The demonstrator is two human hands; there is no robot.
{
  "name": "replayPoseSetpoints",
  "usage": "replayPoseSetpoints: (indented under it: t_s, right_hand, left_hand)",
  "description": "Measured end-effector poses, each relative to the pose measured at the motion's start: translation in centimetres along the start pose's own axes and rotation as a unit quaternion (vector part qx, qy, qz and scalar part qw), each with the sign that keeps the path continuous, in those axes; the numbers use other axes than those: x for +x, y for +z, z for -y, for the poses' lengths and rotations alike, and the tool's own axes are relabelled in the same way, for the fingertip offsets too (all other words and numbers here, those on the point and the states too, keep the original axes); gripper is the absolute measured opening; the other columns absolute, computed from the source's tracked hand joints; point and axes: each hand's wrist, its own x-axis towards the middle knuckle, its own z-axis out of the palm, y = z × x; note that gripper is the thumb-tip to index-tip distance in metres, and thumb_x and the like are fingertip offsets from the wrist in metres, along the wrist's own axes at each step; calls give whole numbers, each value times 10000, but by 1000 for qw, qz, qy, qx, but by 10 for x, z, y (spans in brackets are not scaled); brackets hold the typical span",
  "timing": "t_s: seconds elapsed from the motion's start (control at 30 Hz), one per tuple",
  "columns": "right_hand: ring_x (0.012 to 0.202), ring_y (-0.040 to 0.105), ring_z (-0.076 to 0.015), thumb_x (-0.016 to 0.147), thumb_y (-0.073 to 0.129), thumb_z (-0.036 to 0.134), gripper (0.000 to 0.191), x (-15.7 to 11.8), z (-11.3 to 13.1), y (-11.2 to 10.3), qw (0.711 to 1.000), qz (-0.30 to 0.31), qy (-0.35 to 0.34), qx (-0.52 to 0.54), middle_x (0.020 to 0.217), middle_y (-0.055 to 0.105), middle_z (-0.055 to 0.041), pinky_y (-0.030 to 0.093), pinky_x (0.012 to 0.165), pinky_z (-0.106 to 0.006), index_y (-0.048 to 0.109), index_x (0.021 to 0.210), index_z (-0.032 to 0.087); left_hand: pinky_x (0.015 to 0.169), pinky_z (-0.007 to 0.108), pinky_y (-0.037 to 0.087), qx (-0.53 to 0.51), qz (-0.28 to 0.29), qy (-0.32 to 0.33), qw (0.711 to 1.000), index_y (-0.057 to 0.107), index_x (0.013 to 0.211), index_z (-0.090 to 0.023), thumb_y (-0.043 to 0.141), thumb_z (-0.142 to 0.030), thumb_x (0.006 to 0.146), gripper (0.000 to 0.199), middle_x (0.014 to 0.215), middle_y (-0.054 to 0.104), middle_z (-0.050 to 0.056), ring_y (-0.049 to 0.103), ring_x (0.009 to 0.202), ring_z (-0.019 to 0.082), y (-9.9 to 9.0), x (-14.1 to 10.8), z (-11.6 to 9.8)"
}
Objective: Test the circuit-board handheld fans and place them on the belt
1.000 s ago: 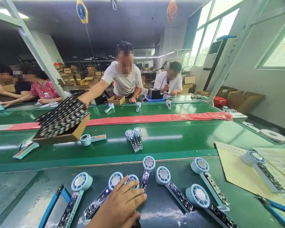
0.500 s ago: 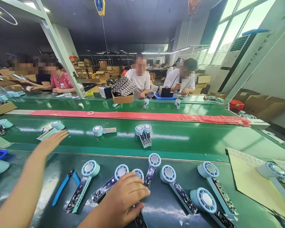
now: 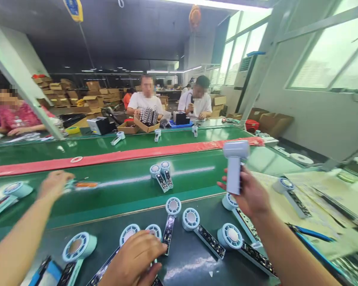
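My left hand [image 3: 134, 258] is closed over a light-blue handheld fan [image 3: 154, 230] at the front of the bench. Its round head shows past my fingers, and most of its handle is hidden. My right hand [image 3: 252, 194] grips another handheld fan [image 3: 234, 171] upright above the belt, its smooth pale casing towards me. Around them lie several fans with bare circuit boards along the handles, among them one fan [image 3: 191, 218] between my hands and another fan [image 3: 230, 236] below my right forearm.
At left, a co-worker's hand [image 3: 55, 184] reaches over the green conveyor belt [image 3: 197, 174], by a blurred fan with an orange strip. Two fans [image 3: 161, 171] sit mid-belt. Blue-handled pliers [image 3: 313, 232] lie at right. People sit across the line beyond a red strip [image 3: 131, 153].
The view has swung right. My right hand has come into view holding a fan upright. The co-worker's hand has moved right along the belt; my left hand stays at its fan.
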Motion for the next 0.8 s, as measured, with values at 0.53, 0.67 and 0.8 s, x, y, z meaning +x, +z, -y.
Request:
replayPoseSetpoints:
  t_s: [0.53,0.67,0.8]
  right_hand:
    - [588,526,-81,1008,555,329,220,228,-133,128,959,-29,262,-107,816,574,-4,460,509,-189,592,1036,114]
    - [685,594,-113,1004,564,343,245,259,-156,137,954,-24,235,-183,900,617,-29,528,606,-240,605,1089,117]
    - [994,627,-202,998,569,329,279,278,-165,136,940,-17,205,-272,1171,615,-89,549,864,-383,599,1209,149]
  left_hand:
    - [594,250,472,-214,169,-603,749,557,1287,-126,546,-322,861,469,1194,667,180,693,850,217,58,114,153]
    - [548,275,439,-181,187,-614,745,661,1038,-150,556,-438,842,363,999,705,165,670,697,233,82,134,184]
    - [700,395,471,-127,139,-592,784,645,664,-192,701,-547,684,360,720,670,122,665,792,339,90,149,193]
